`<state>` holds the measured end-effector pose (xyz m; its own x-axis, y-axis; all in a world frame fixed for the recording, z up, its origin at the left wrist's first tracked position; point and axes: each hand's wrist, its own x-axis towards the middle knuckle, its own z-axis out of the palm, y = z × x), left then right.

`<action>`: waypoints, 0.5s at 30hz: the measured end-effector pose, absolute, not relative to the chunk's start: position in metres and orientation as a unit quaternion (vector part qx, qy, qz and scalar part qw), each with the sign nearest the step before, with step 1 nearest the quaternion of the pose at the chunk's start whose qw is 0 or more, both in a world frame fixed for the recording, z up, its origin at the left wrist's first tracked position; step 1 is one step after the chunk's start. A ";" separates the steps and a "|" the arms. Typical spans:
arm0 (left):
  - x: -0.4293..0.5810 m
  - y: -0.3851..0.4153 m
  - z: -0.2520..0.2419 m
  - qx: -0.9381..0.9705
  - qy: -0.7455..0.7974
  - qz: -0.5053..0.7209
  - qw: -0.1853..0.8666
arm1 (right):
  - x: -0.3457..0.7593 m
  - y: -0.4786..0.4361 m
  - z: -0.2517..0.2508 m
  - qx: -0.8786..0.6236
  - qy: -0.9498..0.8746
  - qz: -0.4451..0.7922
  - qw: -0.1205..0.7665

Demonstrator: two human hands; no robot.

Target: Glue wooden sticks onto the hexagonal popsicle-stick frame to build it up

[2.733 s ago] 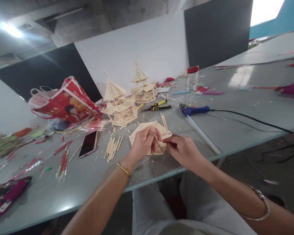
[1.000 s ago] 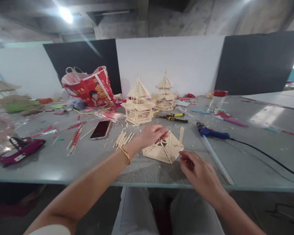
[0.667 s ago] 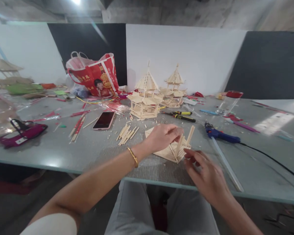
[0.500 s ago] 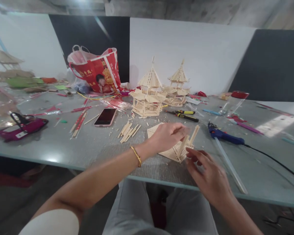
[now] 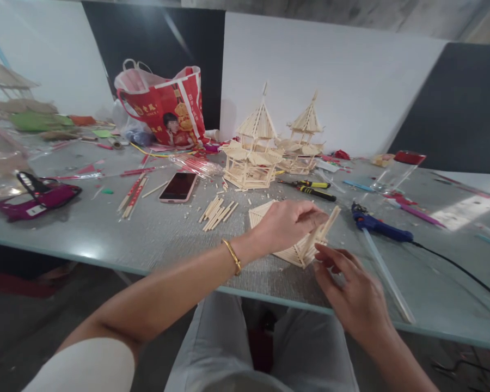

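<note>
A flat base of thin wooden sticks (image 5: 265,211) lies near the table's front edge, partly hidden under my left hand (image 5: 296,222). My left hand reaches over it, its fingers closed at the top of an upright wooden stick (image 5: 310,244) at the base's right side. A second stick post (image 5: 331,220) leans up just right of those fingertips. My right hand (image 5: 349,280) is curled at the base's right corner, index finger and thumb against its edge near the foot of the upright stick. A small pile of loose sticks (image 5: 218,213) lies left of the base.
Two stick pavilions (image 5: 255,163) stand behind the base, with pliers (image 5: 314,190) beside them. On the right are a blue glue gun (image 5: 381,226), its cord and a long clear glue stick (image 5: 387,275). A phone (image 5: 178,187), a red bag (image 5: 163,111) and a purple pouch (image 5: 38,201) are left.
The view has shifted slightly, so the table things appear a little higher and further right. Both hands keep nearly the same place at the base and upright stick.
</note>
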<state>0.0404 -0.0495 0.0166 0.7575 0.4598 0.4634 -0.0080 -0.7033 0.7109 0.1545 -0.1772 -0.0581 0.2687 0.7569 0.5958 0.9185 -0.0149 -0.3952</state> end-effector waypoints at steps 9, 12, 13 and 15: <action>0.038 -0.051 0.020 0.875 0.140 0.298 0.356 | 0.156 -0.177 -0.060 -0.693 -0.598 -0.136 0.380; 0.038 -0.051 0.019 0.874 0.141 0.300 0.356 | 0.155 -0.178 -0.059 -0.685 -0.603 -0.140 0.384; 0.039 -0.051 0.018 0.874 0.140 0.301 0.355 | 0.154 -0.178 -0.058 -0.683 -0.605 -0.142 0.385; 0.039 -0.051 0.018 0.875 0.140 0.303 0.350 | 0.153 -0.177 -0.057 -0.678 -0.608 -0.147 0.387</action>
<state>0.0391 -0.0507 0.0179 0.7768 0.4570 0.4334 0.0324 -0.7162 0.6972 0.1535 -0.1773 -0.0568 0.2178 0.7101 0.6696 0.9374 0.0387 -0.3460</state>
